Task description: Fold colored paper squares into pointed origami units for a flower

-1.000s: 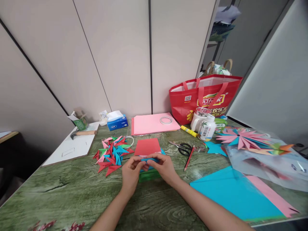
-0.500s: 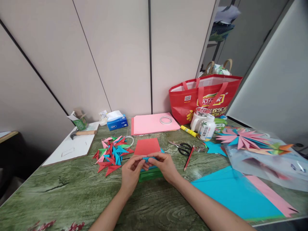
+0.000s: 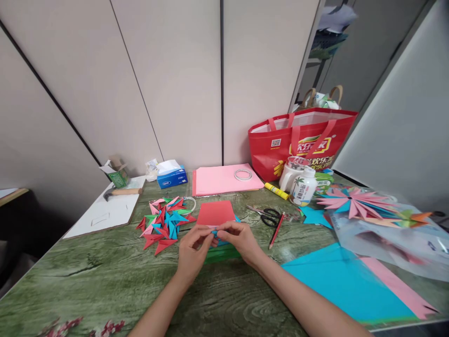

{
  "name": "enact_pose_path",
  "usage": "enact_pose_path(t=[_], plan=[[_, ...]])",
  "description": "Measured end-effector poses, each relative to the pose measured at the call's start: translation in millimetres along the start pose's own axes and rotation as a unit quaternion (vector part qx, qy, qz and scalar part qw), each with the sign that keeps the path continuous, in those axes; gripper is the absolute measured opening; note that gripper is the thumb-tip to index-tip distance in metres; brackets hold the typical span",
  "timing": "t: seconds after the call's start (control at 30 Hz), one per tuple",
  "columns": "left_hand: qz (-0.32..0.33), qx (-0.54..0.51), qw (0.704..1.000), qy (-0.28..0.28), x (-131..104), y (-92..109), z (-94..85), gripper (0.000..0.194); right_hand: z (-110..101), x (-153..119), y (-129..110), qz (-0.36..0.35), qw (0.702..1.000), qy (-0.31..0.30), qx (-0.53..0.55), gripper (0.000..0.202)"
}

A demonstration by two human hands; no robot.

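I look down through the head camera at my two hands, low in the middle of the frame. My left hand [image 3: 192,247] and my right hand [image 3: 241,239] are nearly touching. Both pinch a small blue paper [image 3: 214,232] with their fingertips. The fingers hide most of it, so I can't tell its whole shape. It is right between the hands, just below the middle of the frame.

Behind my fingers, a red sheet [image 3: 215,213] lies flat. Under my hands I can see something green [image 3: 220,253], but I can't tell what it is. Left of my hands, a pile of folded papers [image 3: 162,220] lies on the green table [image 3: 115,285]. They are red, pink, blue and green, with pointy ends.

To the right of my hands, the scissors [image 3: 267,216] with black handles lie next to a red pencil [image 3: 277,230]. A yellow glue stick [image 3: 276,190] is farther up, near a white bottle [image 3: 303,188] that stands upright. A big red bag [image 3: 266,157] stands behind them.

Near the wall there is a flat pink paper stack [image 3: 217,180], with a blue tissue box [image 3: 171,178] to its left. At the lower right of the frame, a big blue sheet [image 3: 343,281] lies beside a pink strip [image 3: 396,283].
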State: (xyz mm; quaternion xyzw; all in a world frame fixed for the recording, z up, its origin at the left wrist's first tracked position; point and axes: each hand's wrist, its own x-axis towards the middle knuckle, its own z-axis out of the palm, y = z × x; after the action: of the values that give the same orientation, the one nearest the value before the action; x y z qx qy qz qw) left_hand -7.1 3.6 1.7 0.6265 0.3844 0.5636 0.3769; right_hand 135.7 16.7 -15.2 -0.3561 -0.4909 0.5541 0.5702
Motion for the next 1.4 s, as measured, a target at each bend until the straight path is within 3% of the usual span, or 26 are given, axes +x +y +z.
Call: enact_pose_path(t=[0.23,0.4,0.57,0.77,0.97,1.07,1.27,1.4], plan=[[-0.062,-0.049,0.997,-0.016,2.4,-0.4,-0.2,0.008,-3.0,1.1,3.0,-0.045,0.996,-0.005,-0.071,0.014],[-0.098,-0.063,0.993,-0.019,4.8,-0.8,0.7,0.014,-1.5,-2.3,-0.9,-0.097,0.975,0.055,-0.191,0.012],[-0.148,-0.06,0.987,-0.003,8.2,-2.8,-1.0,0.013,1.2,-6.2,-0.4,-0.156,0.956,0.032,-0.247,0.011],[-0.136,-0.039,0.99,0.016,9.8,-5.8,-2.8,0.011,-0.3,-4.7,1.3,-0.164,0.95,0.032,-0.264,0.01],[-0.071,0.079,0.992,-0.061,7.3,-8.9,-4.8,0.016,-4.7,-2.1,2.9,-0.186,0.932,0.002,-0.311,0.008],[-0.08,0.081,0.99,-0.081,6.4,-9.4,-4.2,0.014,-2.9,-2.5,4.9,-0.175,0.94,-0.005,-0.293,0.008],[-0.166,-0.036,0.985,-0.035,7.5,-3.9,0.2,0.01,2.7,-2.1,3.2,-0.051,0.992,0.028,-0.111,0.019],[-0.176,-0.061,0.982,-0.032,7.7,-2.6,2.4,0.009,4.3,-2.1,-0.6,-0.014,0.998,0.042,-0.04,0.019]])
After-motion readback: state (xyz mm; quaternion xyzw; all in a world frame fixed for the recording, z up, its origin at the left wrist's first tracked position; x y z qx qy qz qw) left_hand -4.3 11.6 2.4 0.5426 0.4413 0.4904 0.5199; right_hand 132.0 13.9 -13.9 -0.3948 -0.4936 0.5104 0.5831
